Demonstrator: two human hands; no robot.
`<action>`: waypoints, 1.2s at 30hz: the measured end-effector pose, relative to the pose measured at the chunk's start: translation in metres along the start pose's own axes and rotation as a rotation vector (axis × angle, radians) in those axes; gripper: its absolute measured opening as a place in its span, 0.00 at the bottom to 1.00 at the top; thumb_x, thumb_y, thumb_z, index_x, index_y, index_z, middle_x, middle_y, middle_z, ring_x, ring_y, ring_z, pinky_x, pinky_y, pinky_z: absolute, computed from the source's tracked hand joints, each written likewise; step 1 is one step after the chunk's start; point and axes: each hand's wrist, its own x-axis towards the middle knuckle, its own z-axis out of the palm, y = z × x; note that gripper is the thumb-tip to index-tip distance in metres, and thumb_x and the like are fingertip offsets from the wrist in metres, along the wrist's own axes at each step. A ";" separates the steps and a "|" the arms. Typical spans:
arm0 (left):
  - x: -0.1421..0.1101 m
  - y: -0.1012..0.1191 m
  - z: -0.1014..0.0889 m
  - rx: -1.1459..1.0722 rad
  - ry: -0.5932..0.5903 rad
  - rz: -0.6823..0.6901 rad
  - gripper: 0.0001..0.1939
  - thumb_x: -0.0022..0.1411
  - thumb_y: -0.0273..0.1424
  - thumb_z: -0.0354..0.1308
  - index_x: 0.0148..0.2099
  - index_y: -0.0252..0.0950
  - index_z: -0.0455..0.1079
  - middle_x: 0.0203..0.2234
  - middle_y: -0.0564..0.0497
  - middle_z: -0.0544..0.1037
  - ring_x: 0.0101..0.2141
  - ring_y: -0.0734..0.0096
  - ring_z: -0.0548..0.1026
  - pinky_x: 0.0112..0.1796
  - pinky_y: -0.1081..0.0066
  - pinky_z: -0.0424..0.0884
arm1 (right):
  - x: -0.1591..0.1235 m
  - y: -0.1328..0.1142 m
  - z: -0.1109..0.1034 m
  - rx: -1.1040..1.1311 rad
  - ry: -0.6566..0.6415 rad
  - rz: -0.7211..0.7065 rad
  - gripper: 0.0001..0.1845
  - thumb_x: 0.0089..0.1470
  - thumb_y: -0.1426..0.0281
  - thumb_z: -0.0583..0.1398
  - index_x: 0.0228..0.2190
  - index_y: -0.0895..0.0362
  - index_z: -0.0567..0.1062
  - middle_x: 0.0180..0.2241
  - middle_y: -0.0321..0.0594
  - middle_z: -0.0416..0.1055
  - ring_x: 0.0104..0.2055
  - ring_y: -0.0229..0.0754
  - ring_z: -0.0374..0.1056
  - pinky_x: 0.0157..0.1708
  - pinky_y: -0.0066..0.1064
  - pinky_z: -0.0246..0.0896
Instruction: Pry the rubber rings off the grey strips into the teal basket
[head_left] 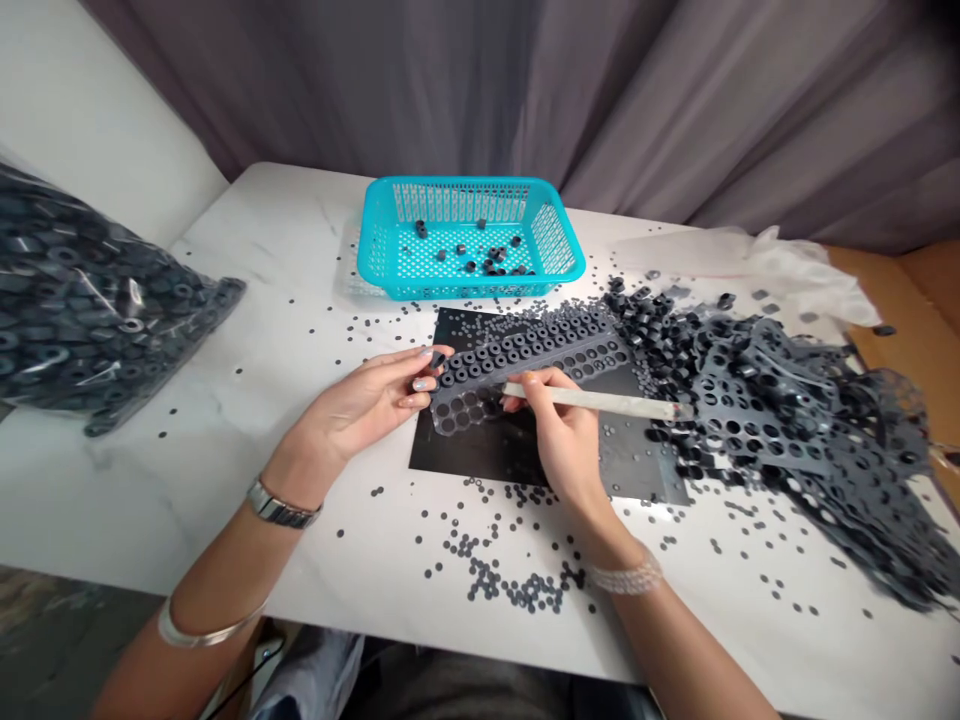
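Note:
My right hand [564, 430] is closed around a long whitish stick [611, 400]. The stick's near tip lies over a dark perforated foam strip [517, 372], which has rows of black ring-shaped pieces still seated along it and open round holes along its lower edge. At the strip's left end, my left hand [367, 400] pinches a small black foam ring [438, 359] between thumb and fingers. Beneath the strip is a black flat sheet [480, 455] on the table. Whether the stick's tip sits inside a hole is hard to see.
A turquoise basket [471, 290] holding several black rings stands behind the strip. On the left is a clear bag [97, 310] full of black pieces. Loose rings and punched foam sheets [757, 410] pile up on the right, and small discs [525, 590] litter the white table [285, 260].

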 end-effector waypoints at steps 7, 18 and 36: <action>0.004 -0.003 0.004 -0.127 0.026 -0.053 0.05 0.63 0.25 0.56 0.35 0.32 0.72 0.29 0.49 0.71 0.27 0.82 0.67 0.22 0.82 0.61 | 0.000 0.001 0.000 -0.023 -0.002 0.018 0.13 0.59 0.61 0.57 0.28 0.56 0.73 0.23 0.35 0.70 0.29 0.39 0.66 0.34 0.31 0.59; 0.006 -0.011 0.003 -0.182 0.025 0.037 0.04 0.62 0.20 0.57 0.38 0.27 0.73 0.32 0.45 0.74 0.32 0.77 0.73 0.27 0.82 0.68 | -0.002 0.005 0.002 -0.071 -0.018 0.005 0.15 0.60 0.59 0.57 0.28 0.56 0.73 0.23 0.35 0.70 0.29 0.38 0.66 0.33 0.30 0.59; 0.054 0.064 0.026 0.524 0.218 0.814 0.11 0.56 0.27 0.63 0.43 0.32 0.72 0.35 0.46 0.78 0.37 0.71 0.76 0.45 0.68 0.71 | -0.006 0.003 0.003 -0.118 -0.039 -0.069 0.16 0.61 0.59 0.55 0.27 0.56 0.71 0.24 0.34 0.69 0.29 0.38 0.66 0.33 0.29 0.57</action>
